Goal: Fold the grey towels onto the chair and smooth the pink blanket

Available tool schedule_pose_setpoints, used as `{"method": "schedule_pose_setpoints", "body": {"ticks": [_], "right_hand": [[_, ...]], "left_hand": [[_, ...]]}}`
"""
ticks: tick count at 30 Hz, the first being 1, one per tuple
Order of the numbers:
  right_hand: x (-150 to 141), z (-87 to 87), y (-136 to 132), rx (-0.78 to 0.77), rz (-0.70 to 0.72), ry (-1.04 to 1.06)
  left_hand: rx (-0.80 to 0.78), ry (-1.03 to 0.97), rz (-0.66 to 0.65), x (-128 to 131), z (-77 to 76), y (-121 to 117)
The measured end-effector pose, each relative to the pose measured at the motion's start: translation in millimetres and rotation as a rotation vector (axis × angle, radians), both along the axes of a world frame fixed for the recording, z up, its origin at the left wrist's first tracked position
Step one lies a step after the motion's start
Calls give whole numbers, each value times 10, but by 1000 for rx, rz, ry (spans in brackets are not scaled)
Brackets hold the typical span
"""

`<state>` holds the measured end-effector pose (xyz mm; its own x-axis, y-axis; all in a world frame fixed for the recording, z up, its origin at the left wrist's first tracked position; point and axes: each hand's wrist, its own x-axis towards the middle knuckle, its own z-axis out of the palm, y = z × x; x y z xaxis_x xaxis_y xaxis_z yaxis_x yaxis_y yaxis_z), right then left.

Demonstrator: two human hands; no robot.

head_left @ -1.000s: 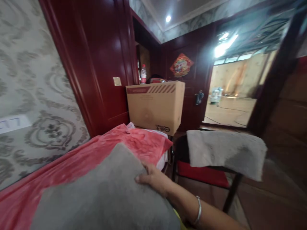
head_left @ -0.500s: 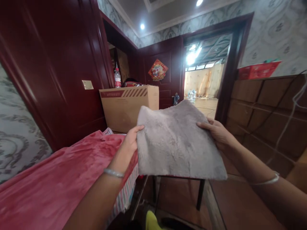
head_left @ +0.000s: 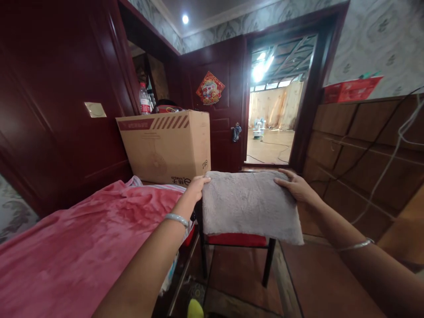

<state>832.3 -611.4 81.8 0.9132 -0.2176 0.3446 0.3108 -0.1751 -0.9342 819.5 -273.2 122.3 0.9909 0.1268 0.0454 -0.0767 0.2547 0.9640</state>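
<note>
The grey cloth [head_left: 248, 203] looks mostly draped over the back of the chair [head_left: 232, 240], with the left hand [head_left: 198, 187] and right hand [head_left: 296, 186] gripping its upper corners, release apparently remaining.

A light grey, short-piled plush cloth, roughly rectangular, [head_left: 248, 203] hangs at the back of a black metal chair with a red seat [head_left: 236, 240]. Its surface is softly rumpled; it is held near both upper corners, and its lower edge slants down to the right-hand corner.

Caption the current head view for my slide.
Left hand and right hand hold grey cloth at a red-seated chair.
</note>
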Motion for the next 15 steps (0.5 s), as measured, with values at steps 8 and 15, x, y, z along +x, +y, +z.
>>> {"method": "schedule_pose_setpoints", "body": {"ticks": [8, 15], "right_hand": [[39, 187, 12, -268, -30, -15], [-77, 150, 58, -946, -339, -197]], "left_hand": [[263, -28, 98, -17, 102, -15], [823, -149, 340, 16, 128, -101]]}}
